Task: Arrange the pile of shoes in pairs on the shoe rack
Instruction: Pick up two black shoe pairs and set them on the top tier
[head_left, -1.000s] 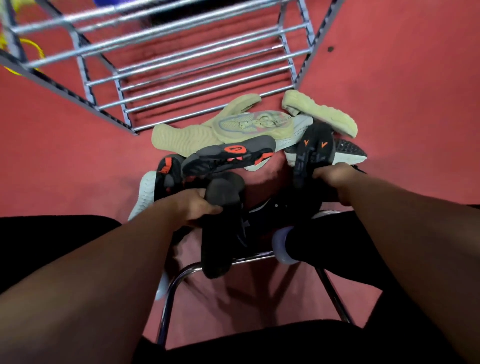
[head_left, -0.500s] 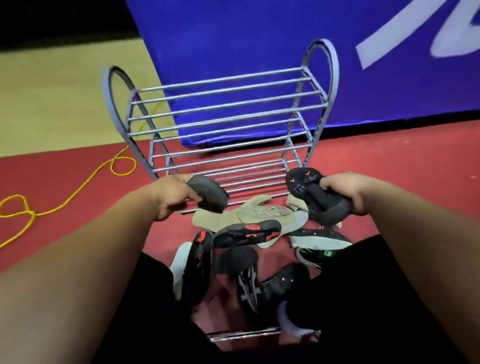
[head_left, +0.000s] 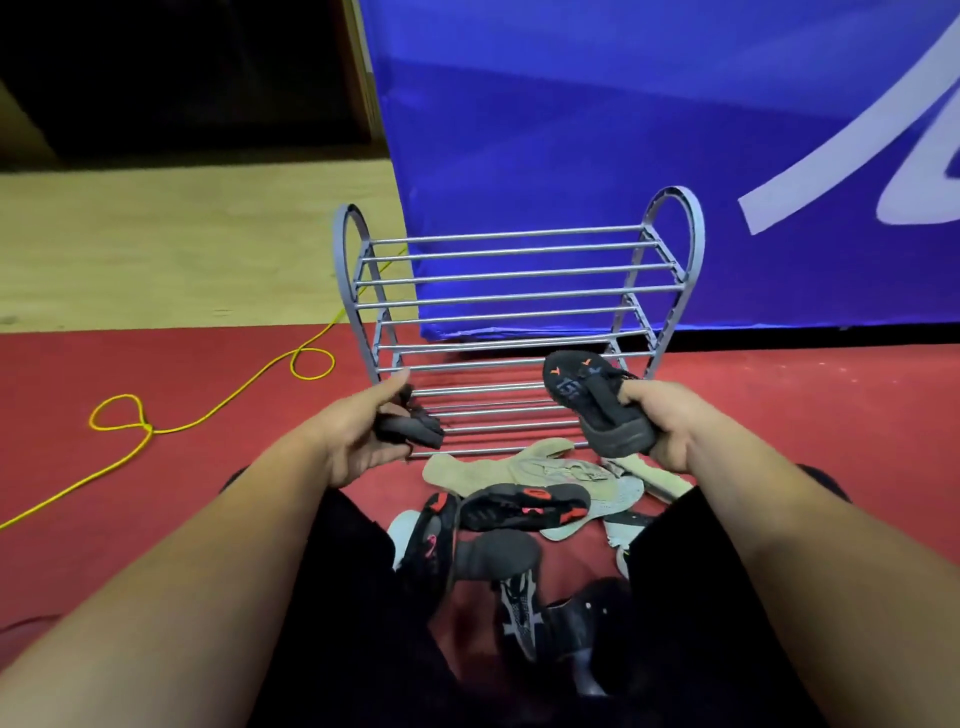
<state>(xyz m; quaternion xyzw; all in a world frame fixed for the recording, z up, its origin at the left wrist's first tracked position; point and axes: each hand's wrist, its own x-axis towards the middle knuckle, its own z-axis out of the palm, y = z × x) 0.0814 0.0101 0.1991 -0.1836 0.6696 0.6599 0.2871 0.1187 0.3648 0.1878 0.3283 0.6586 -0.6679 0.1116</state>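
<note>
My left hand grips a black shoe just in front of the lower left of the grey metal shoe rack. My right hand grips a second black shoe with orange marks on its sole, held sole-up in front of the rack's lower right. Below my hands a pile of shoes lies on the red floor: beige shoes, a black shoe with orange sole patches, another black and orange shoe and a black and white shoe. The rack's shelves hold nothing.
A blue banner stands right behind the rack. A yellow cord loops over the red floor at the left. My dark-clothed legs flank the pile. Pale wooden flooring lies at the back left.
Both hands lifted a black shoe each out of the pile and carried them forward and up toward the rack. My view has risen from the pile to the rack and banner.
</note>
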